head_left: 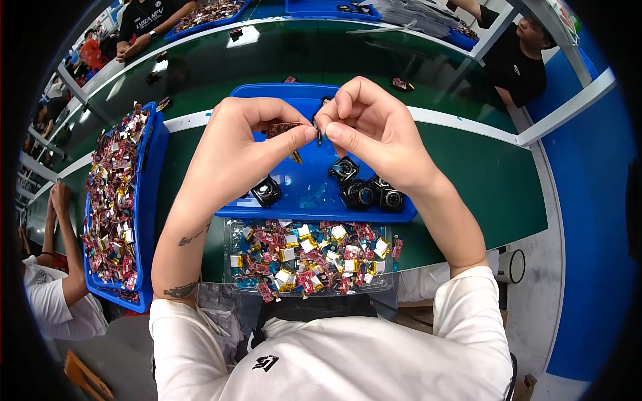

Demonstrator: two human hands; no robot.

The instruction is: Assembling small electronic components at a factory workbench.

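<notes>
Clock directions taken from the middle of the blue tray (301, 184); 12 points away from the wearer.

Hands: two, both raised over the tray toward 12, fingertips meeting or nearly so. Left hand (247, 137): thumb and forefinger brought together in a pinch, remaining fingers curled and partly hidden. It holds one red circuit board (284, 128), which sits between thumb and forefinger; a yellow strip (295, 156) shows below the thumb. Right hand (374, 130): thumb and forefinger nipped together at the tips, other fingers loosely bent. One small dark piece (319, 138) shows at these tips; cannot tell whether it is joined to the board.

Counts, in tray: black housings (266, 191), about five. One lies alone at 9 to 10, near the left wrist; about four cluster at 3 to 4, touching or overlapping, so the count there is uncertain.

At 6, just beside the tray: one clear plastic tray (234, 230) heaped with red boards and silver-and-yellow cells (287, 254). Dozens; too jumbled to count.

At 9, apart: one long blue bin (152, 190), heaped with similar parts, uncountable.

Beyond the tray, on the green surface (354, 50): about six loose small parts, one (402, 84) near 1, others spread from 10 to 12.
</notes>
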